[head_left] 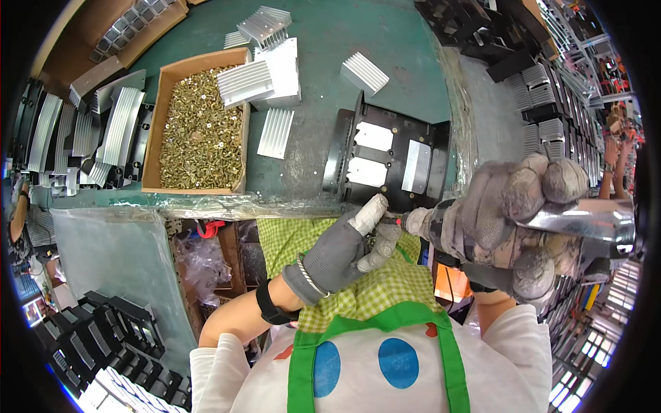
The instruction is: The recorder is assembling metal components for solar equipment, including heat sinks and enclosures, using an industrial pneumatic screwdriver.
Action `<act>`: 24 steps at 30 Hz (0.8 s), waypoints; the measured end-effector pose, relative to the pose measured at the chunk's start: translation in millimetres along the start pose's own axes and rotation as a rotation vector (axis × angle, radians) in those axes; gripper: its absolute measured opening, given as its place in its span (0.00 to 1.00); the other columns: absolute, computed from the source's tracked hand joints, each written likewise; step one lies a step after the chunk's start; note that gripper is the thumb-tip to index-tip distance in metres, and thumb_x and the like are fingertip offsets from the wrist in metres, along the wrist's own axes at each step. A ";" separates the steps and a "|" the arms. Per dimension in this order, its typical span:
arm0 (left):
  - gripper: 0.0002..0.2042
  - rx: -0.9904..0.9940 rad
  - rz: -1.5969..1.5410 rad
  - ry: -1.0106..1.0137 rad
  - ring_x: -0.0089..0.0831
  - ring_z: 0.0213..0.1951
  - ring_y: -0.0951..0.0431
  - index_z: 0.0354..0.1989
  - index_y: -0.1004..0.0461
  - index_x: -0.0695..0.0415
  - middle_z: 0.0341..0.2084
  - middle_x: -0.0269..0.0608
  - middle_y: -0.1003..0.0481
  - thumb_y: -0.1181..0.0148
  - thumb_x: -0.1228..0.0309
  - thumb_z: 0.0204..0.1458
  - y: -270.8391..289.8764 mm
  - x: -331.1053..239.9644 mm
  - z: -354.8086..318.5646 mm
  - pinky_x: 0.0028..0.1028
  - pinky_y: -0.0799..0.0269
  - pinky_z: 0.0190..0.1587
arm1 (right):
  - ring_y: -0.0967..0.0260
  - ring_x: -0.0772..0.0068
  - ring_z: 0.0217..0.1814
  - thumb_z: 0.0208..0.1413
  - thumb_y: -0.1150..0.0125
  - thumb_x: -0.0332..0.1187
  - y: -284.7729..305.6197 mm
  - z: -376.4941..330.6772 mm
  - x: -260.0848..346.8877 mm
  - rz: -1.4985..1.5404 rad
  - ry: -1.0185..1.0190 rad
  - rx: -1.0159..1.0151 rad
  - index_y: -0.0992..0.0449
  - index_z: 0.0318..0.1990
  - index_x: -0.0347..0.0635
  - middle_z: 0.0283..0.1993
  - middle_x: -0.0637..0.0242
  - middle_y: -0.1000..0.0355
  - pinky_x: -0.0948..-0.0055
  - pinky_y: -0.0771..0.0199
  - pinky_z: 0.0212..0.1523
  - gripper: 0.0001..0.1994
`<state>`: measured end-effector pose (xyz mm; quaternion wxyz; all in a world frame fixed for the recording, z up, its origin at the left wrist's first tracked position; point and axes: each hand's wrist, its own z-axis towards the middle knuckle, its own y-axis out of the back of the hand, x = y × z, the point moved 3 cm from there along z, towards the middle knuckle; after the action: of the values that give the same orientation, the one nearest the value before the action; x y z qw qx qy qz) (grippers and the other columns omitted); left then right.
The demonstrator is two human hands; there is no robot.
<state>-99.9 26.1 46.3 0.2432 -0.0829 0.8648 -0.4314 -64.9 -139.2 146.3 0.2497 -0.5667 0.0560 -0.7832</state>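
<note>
My right hand (506,220), in a worn grey glove, grips a power screwdriver with a shiny metal body (585,224). Its thin bit, with a red band, points left to the fingertips of my left hand (337,251). That hand wears a grey glove with a whitish thumb covering, and its fingers are closed in a pinch around the bit's end. Whatever small piece lies in those fingers is mostly hidden. Just beyond both hands, a black metal bracket (396,162) with white pads and a silvery plate lies at the table's near edge.
A cardboard box (153,151) of brass-coloured screws stands on the green table (310,89). Finned aluminium heat sinks (277,133) lie around it, one (365,72) behind the bracket. Black housings are stacked at right (551,117) and lower left (103,330).
</note>
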 end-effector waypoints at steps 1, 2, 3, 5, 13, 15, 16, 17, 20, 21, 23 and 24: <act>0.24 0.064 -0.085 0.016 0.19 0.18 0.36 0.36 0.27 0.58 0.21 0.31 0.32 0.50 0.46 0.64 0.4 0.2 -0.8 0.18 0.45 0.18 | 0.32 0.68 0.30 0.54 0.37 0.39 -2.1 -1.0 -1.9 -0.003 -0.001 -0.006 0.42 0.64 0.39 0.55 0.57 0.34 0.59 0.25 0.31 0.33; 0.25 0.074 -0.008 0.024 0.19 0.17 0.36 0.36 0.28 0.58 0.20 0.32 0.32 0.51 0.44 0.64 2.9 0.1 -1.4 0.18 0.46 0.17 | 0.32 0.67 0.30 0.54 0.37 0.39 -4.5 -1.8 -2.5 -0.004 0.002 -0.011 0.42 0.65 0.39 0.55 0.57 0.34 0.59 0.25 0.31 0.33; 0.26 0.143 0.045 -0.004 0.19 0.17 0.37 0.35 0.28 0.58 0.20 0.32 0.32 0.52 0.43 0.63 4.2 -1.3 -1.8 0.19 0.47 0.17 | 0.32 0.67 0.30 0.54 0.37 0.39 -7.5 -3.0 -2.4 -0.007 0.002 -0.013 0.42 0.65 0.39 0.55 0.56 0.34 0.58 0.25 0.32 0.33; 0.28 0.188 0.116 -0.027 0.20 0.17 0.36 0.35 0.28 0.57 0.20 0.32 0.31 0.55 0.40 0.63 8.9 -1.9 -4.7 0.19 0.46 0.17 | 0.32 0.67 0.30 0.54 0.37 0.39 -14.7 -6.0 -1.8 -0.009 0.001 -0.006 0.42 0.65 0.39 0.56 0.56 0.35 0.57 0.25 0.32 0.33; 0.23 0.042 -0.042 -0.064 0.35 0.44 0.22 0.60 0.36 0.62 0.44 0.43 0.25 0.57 0.55 0.68 23.5 2.7 -31.4 0.32 0.26 0.39 | 0.31 0.64 0.32 0.54 0.36 0.41 -28.3 9.0 -22.7 -0.051 -0.013 -0.031 0.43 0.65 0.39 0.58 0.55 0.36 0.53 0.25 0.34 0.34; 0.21 0.058 0.014 -0.008 0.37 0.49 0.22 0.64 0.40 0.64 0.52 0.49 0.27 0.57 0.64 0.68 28.9 0.4 -34.3 0.29 0.26 0.38 | 0.31 0.64 0.32 0.54 0.35 0.41 -27.9 18.9 -35.6 -0.087 -0.035 -0.075 0.43 0.65 0.39 0.58 0.54 0.36 0.52 0.24 0.35 0.34; 0.21 0.106 0.021 -0.046 0.36 0.47 0.22 0.64 0.39 0.64 0.51 0.49 0.26 0.57 0.64 0.68 29.1 -0.9 -35.2 0.28 0.27 0.37 | 0.31 0.63 0.32 0.54 0.35 0.41 -28.4 22.8 -42.2 -0.098 -0.051 -0.087 0.44 0.65 0.39 0.58 0.54 0.36 0.52 0.24 0.35 0.35; 0.21 0.110 0.034 -0.059 0.36 0.45 0.21 0.63 0.39 0.65 0.49 0.49 0.25 0.56 0.64 0.68 30.9 -1.7 -36.1 0.26 0.27 0.35 | 0.31 0.63 0.32 0.54 0.35 0.41 -28.7 26.5 -47.4 -0.104 -0.064 -0.093 0.44 0.65 0.40 0.59 0.54 0.37 0.51 0.24 0.35 0.35; 0.20 0.058 0.051 -0.070 0.34 0.37 0.20 0.59 0.36 0.65 0.41 0.47 0.23 0.55 0.62 0.68 36.8 -1.2 -39.2 0.22 0.31 0.30 | 0.30 0.62 0.33 0.55 0.35 0.41 -31.6 31.7 -56.7 -0.117 -0.092 -0.091 0.44 0.66 0.40 0.59 0.53 0.37 0.50 0.24 0.36 0.35; 0.19 0.047 0.051 -0.076 0.33 0.34 0.20 0.58 0.35 0.65 0.38 0.45 0.22 0.54 0.62 0.68 38.2 -1.4 -40.6 0.20 0.32 0.28 | 0.30 0.62 0.33 0.55 0.34 0.42 -32.4 32.4 -58.3 -0.123 -0.095 -0.091 0.44 0.66 0.40 0.60 0.53 0.37 0.49 0.24 0.36 0.35; 0.19 0.051 0.117 -0.037 0.31 0.29 0.21 0.56 0.33 0.65 0.35 0.43 0.22 0.53 0.61 0.67 41.9 -4.1 -42.4 0.19 0.34 0.27 | 0.30 0.61 0.33 0.55 0.34 0.42 -33.9 33.3 -61.1 -0.140 -0.104 -0.093 0.44 0.66 0.40 0.60 0.53 0.38 0.48 0.24 0.37 0.35; 0.18 0.052 0.159 -0.021 0.30 0.27 0.22 0.54 0.32 0.65 0.33 0.42 0.22 0.52 0.61 0.67 42.7 -5.7 -42.8 0.19 0.35 0.26 | 0.30 0.61 0.34 0.55 0.34 0.42 -34.4 34.0 -63.0 -0.156 -0.107 -0.094 0.44 0.66 0.40 0.60 0.53 0.38 0.48 0.24 0.37 0.36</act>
<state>-113.2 84.6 36.5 0.2876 -0.0123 0.8546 -0.4321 -30.3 -74.0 116.8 0.1636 -0.6217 0.0350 -0.7652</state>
